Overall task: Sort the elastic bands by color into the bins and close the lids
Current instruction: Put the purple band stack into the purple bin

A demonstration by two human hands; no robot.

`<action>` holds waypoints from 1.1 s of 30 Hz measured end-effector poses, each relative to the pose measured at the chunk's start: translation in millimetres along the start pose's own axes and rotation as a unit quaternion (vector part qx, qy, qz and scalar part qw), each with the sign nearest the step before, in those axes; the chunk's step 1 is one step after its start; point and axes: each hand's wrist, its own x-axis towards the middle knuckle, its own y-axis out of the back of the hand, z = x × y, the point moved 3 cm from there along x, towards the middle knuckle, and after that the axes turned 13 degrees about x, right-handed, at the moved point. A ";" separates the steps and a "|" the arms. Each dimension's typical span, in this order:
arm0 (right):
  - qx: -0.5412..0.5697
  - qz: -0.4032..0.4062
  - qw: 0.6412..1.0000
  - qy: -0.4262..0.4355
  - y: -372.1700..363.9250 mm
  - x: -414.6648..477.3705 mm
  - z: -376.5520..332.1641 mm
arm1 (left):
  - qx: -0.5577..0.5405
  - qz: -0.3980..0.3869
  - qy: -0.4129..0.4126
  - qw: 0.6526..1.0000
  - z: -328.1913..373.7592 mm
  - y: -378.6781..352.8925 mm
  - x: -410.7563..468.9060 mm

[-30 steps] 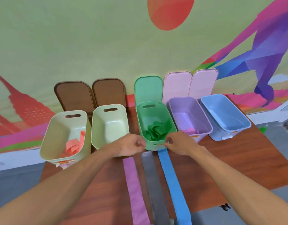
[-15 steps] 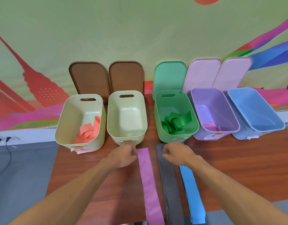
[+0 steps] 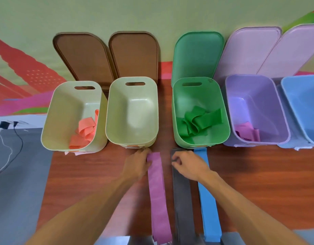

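Observation:
Three long bands lie side by side on the wooden table: a purple band (image 3: 158, 191), a grey band (image 3: 182, 200) and a blue band (image 3: 208, 200). My left hand (image 3: 135, 167) pinches the far left corner of the purple band. My right hand (image 3: 188, 165) has curled fingers pinching the far end of the grey band. Behind them stand open bins: a cream bin (image 3: 51, 121) with orange bands, an empty cream bin (image 3: 115, 106), a green bin (image 3: 175, 121) with green bands, a purple bin (image 3: 230, 103) with pink-purple bands, and a blue bin (image 3: 294, 96).
Lids lean upright against the wall behind the bins: two brown lids (image 3: 85, 55), a green lid (image 3: 196, 53) and two pale pink lids (image 3: 248, 50). The table's left edge drops to a grey floor with cables (image 3: 9, 147).
Both hands drew back from the green bin's front edge toward me. The left hand came to the purple band's end and the right hand to the grey band's end.

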 end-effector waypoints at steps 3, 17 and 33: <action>0.005 -0.003 1.000 0.003 -4.5 0.2 4.7 | -0.052 0.032 0.034 0.998 3.1 -4.6 2.2; -0.011 0.030 0.998 0.051 -21.1 10.5 -10.1 | -0.123 0.120 0.024 0.985 2.7 3.6 -27.5; 0.004 0.068 0.997 0.034 -40.9 36.0 -47.1 | 0.048 0.065 -0.041 0.996 -40.0 49.4 -64.8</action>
